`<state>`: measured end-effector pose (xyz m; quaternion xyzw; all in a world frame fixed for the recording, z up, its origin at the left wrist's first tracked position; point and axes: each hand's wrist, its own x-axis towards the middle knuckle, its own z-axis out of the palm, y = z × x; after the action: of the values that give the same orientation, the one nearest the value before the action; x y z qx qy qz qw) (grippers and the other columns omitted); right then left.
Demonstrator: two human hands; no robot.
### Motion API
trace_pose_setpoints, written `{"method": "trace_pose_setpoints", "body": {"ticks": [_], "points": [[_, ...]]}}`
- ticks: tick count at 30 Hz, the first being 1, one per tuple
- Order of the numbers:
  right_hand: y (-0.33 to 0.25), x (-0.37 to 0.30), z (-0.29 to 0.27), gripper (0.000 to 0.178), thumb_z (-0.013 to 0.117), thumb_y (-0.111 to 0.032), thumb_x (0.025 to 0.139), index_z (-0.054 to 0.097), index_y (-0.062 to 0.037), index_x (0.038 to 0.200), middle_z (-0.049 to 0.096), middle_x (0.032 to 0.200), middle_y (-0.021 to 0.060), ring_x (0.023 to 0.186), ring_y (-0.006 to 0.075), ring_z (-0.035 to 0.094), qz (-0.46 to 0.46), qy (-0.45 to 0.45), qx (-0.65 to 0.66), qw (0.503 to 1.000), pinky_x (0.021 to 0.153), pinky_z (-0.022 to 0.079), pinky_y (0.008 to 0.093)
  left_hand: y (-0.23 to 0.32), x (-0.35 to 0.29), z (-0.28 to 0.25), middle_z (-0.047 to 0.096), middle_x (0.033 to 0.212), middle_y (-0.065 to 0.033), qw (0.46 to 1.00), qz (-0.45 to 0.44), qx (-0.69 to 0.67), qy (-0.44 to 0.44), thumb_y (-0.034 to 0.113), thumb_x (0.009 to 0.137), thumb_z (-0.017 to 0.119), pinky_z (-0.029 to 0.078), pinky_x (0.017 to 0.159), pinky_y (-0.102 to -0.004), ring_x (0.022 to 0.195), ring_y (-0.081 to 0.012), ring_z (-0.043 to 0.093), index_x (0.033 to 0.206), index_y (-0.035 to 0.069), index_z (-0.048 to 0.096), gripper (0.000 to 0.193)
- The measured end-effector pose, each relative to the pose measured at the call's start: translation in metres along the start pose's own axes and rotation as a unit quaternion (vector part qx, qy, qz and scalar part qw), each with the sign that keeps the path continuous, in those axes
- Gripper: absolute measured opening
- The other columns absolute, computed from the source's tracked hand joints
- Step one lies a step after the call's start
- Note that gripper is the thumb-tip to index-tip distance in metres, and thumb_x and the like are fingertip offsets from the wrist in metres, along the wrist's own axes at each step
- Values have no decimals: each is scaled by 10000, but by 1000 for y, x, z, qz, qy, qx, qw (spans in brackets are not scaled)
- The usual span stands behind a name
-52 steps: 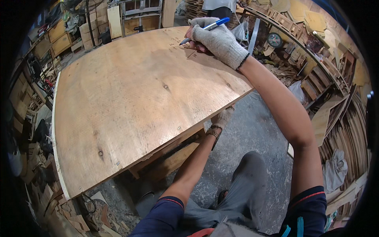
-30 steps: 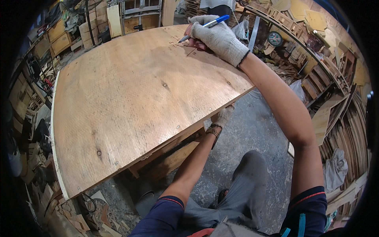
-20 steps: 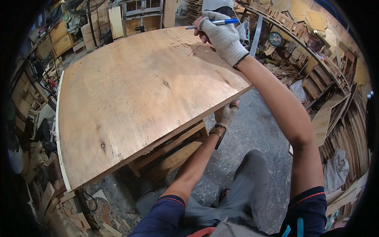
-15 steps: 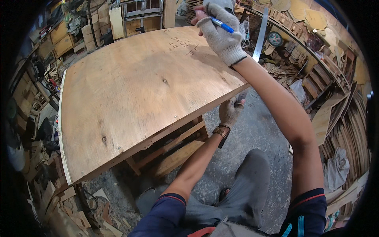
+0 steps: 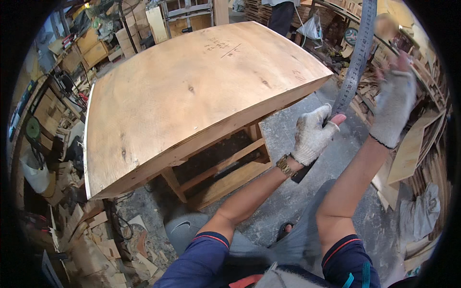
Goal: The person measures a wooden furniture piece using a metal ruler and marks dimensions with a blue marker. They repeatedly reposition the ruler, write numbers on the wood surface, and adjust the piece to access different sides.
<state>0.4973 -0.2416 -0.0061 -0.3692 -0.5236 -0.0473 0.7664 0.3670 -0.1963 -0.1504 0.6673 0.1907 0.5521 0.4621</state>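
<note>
My left hand (image 5: 314, 134), in a whitish knit glove with bare fingertips, grips a long metal ruler (image 5: 356, 65) near its lower part. The ruler slants up past the right corner of a large plywood panel (image 5: 158, 105), apart from it. A dark flat strip (image 5: 305, 172) shows beneath my wrist; whether it belongs to the ruler I cannot tell. My right hand (image 5: 394, 103), gloved likewise, is raised right of the ruler. Motion smears its fingers, and no marker can be made out there. Pencilled or inked marks (image 5: 223, 46) lie on the panel's far part.
The panel rests on a wooden frame (image 5: 230, 185) with slats. Wood scraps (image 5: 103, 240) litter the floor at the left. Stacked boards (image 5: 415, 144) and a grey cloth (image 5: 426, 211) lie at the right. Another person's dark-trousered leg (image 5: 282, 19) stands beyond the panel.
My right hand, which held a blue marker over the panel's far corner, has swung right, off the panel. My left hand has come out from beside the panel's edge, lifting the ruler rightward.
</note>
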Motion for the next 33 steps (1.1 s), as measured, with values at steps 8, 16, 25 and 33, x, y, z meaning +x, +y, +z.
{"method": "trace_pose_setpoints", "body": {"ticks": [8,16,25,33], "points": [[-11,-19,35,469,604,-410,1046,619,18,1235,618,747,14,480,81,477,188,-140,230,944,448,328,228,68,-33,-26,636,679,-132,917,130,377,12,329,871,794,513,559,-362,609,-312,661,874,93,702,253],[17,-10,10,382,642,-333,1026,631,25,1157,635,741,57,515,114,547,134,-29,187,973,451,357,237,251,-94,-232,340,692,19,719,362,267,531,333,1083,491,321,605,-263,614,-104,333,970,1,602,368],[52,-6,7,348,650,-301,1026,638,32,1126,672,744,98,539,142,593,106,143,112,978,465,395,241,254,-159,-382,413,792,-20,948,158,-86,264,392,1025,578,345,663,-317,678,-153,370,1170,3,590,416],[63,-13,22,297,618,-265,1037,635,29,1079,683,765,119,546,165,603,117,167,145,968,468,399,266,141,-141,-389,614,1230,-167,902,148,39,404,333,1054,512,537,1020,-502,1147,-306,637,1465,38,430,512]]}}
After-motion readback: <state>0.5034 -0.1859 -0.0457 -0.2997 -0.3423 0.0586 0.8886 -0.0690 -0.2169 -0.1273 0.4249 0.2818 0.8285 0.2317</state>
